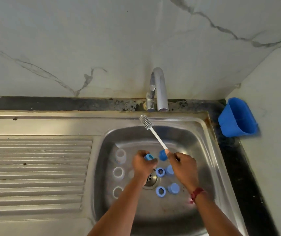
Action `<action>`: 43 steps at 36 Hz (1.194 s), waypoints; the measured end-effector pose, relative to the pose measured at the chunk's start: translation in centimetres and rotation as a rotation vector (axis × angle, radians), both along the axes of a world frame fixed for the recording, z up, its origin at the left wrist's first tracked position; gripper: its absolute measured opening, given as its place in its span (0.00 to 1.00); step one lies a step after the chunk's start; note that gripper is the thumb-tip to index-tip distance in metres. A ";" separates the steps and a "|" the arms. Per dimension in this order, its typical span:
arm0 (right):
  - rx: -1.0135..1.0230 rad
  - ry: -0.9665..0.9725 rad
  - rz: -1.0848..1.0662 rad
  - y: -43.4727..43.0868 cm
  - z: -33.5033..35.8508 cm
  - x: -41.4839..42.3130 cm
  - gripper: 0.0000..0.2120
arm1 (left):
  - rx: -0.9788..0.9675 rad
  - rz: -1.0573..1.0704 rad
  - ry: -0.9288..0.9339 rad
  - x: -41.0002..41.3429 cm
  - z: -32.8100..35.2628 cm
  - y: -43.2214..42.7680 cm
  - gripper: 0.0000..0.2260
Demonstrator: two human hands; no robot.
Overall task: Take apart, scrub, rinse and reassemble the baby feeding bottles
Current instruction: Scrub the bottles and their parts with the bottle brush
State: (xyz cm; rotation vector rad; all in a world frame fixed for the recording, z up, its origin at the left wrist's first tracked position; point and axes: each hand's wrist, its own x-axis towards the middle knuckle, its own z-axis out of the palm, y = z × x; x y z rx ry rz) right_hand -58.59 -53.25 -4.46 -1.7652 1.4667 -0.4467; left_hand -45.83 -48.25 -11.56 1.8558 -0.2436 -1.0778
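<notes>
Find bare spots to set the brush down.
Ribbed drainboard left of the basin is bare. So is the basin floor below the tap. Crowded round the drain: clear bottles left, blue rings and caps right.

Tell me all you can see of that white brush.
The brush is slim: a straight white handle, plastic by its look, with a short head of pale bristles. The right hand grips its lower end, tilting it up and away, head over the sink's back rim near the tap.

Brush [155, 135] and ring [149, 157] over sink [179, 120]
</notes>
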 end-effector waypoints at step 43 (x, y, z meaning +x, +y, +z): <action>0.059 0.103 -0.003 -2.8 -1.5 -2.1 0.27 | 0.164 -1.067 -0.952 -0.9 -3.7 -8.0 0.19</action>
